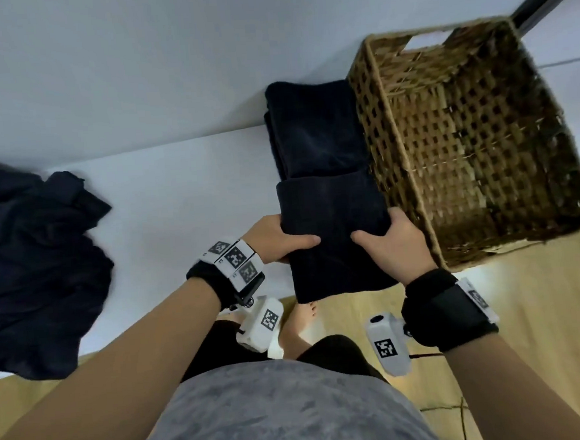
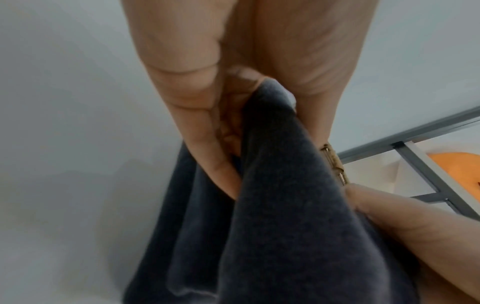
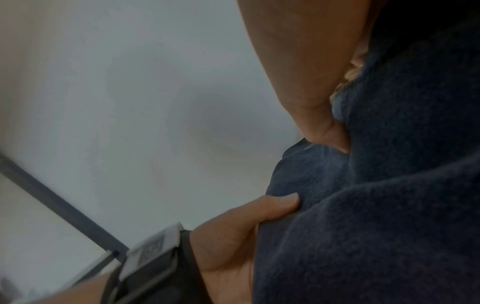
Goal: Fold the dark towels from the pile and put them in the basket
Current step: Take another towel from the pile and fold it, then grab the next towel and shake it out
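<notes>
Both hands [image 1: 338, 242] grip folded towel [image 1: 333, 216] — beside basket [image 1: 482, 137].

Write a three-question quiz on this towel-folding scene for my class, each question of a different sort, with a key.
1. True or false: the basket already holds a towel.
2. Which hands grip the folded towel? A) left only B) right only C) both
3. Fill in: the unfolded pile lies on the person's ____ side.

Key: 1 false, it looks empty; 2 C, left hand and right hand; 3 left.
</notes>
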Tool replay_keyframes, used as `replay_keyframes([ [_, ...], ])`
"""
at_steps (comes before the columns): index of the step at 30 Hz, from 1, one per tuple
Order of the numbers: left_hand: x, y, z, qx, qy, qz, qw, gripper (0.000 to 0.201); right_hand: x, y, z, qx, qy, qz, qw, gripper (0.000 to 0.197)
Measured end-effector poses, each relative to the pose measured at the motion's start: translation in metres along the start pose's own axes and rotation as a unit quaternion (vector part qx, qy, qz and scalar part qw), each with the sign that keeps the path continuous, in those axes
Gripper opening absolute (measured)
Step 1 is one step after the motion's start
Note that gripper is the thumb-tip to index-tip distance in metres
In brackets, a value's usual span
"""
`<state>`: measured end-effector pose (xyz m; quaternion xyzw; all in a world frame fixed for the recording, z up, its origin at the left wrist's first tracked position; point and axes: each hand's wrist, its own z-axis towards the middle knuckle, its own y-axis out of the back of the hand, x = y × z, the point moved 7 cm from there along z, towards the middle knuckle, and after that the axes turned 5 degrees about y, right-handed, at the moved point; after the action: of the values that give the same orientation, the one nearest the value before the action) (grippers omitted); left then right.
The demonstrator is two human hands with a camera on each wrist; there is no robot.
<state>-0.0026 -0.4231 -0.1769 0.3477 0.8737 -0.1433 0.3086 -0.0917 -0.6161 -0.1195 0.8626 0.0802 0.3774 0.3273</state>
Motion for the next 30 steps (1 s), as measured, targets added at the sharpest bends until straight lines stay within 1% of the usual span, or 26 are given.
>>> replay_keyframes([
  [1, -0.002, -0.010, 0.005, -0.003, 0.001, -0.006, 1.000, 0.031, -0.002, 0.007, 0.003, -0.012, 0.009, -0.017, 1.000, 0.042],
  [3, -0.003, -0.025, 0.014, -0.010, 0.009, -0.012, 1.000, 0.035, -0.002, 0.016, 0.004, -0.030, 0.032, -0.066, 0.997, 0.050],
  [5, -0.002, -0.033, 0.020, -0.038, 0.023, 0.005, 0.999, 0.035, 0.002, 0.014, -0.001, -0.028, 0.072, -0.139, 0.987, 0.060],
  [7, -0.003, -0.033, 0.022, -0.083, 0.038, 0.042, 0.995, 0.035, 0.007, 0.008, -0.011, -0.036, 0.123, -0.239, 0.963, 0.067],
  [8, -0.004, -0.032, 0.022, -0.101, 0.042, 0.060, 0.992, 0.036, 0.010, 0.005, -0.015, -0.051, 0.153, -0.273, 0.948, 0.066],
  [9, -0.005, -0.032, 0.021, -0.112, 0.042, 0.075, 0.990, 0.037, 0.012, 0.002, -0.017, -0.062, 0.178, -0.284, 0.940, 0.063],
  [10, -0.006, -0.031, 0.020, -0.122, 0.042, 0.087, 0.988, 0.038, 0.014, -0.002, -0.016, -0.056, 0.191, -0.274, 0.941, 0.060],
  [12, -0.007, -0.028, 0.016, -0.141, 0.053, 0.116, 0.982, 0.038, 0.012, -0.013, -0.007, -0.005, 0.190, -0.219, 0.957, 0.058],
  [14, -0.006, -0.024, 0.013, -0.155, 0.073, 0.141, 0.975, 0.036, 0.006, -0.022, 0.005, 0.046, 0.169, -0.191, 0.966, 0.064],
  [15, -0.004, -0.022, 0.012, -0.157, 0.082, 0.142, 0.974, 0.037, 0.004, -0.024, 0.011, 0.057, 0.159, -0.187, 0.968, 0.066],
  [18, 0.003, -0.017, 0.011, -0.141, 0.093, 0.114, 0.979, 0.043, 0.002, -0.024, 0.022, 0.061, 0.155, -0.195, 0.967, 0.065],
  [20, 0.005, -0.011, 0.009, -0.115, 0.077, 0.084, 0.987, 0.042, 0.007, -0.022, 0.024, 0.057, 0.159, -0.208, 0.964, 0.058],
  [22, 0.010, 0.004, 0.001, -0.113, 0.057, 0.044, 0.991, 0.037, 0.020, -0.021, 0.022, 0.043, 0.172, -0.207, 0.962, 0.049],
  [23, 0.014, 0.018, -0.007, -0.129, 0.049, 0.031, 0.990, 0.034, 0.030, -0.024, 0.019, 0.040, 0.187, -0.203, 0.960, 0.043],
  [26, 0.039, 0.072, -0.039, -0.210, 0.046, 0.017, 0.976, 0.023, 0.072, -0.050, 0.006, 0.073, 0.246, -0.179, 0.950, 0.026],
  [28, 0.062, 0.113, -0.066, -0.272, 0.056, 0.013, 0.961, 0.017, 0.103, -0.080, -0.004, 0.112, 0.271, -0.156, 0.943, 0.022],
  [30, 0.089, 0.158, -0.097, -0.332, 0.072, 0.022, 0.940, 0.015, 0.132, -0.115, -0.016, 0.148, 0.288, -0.142, 0.936, 0.021],
])
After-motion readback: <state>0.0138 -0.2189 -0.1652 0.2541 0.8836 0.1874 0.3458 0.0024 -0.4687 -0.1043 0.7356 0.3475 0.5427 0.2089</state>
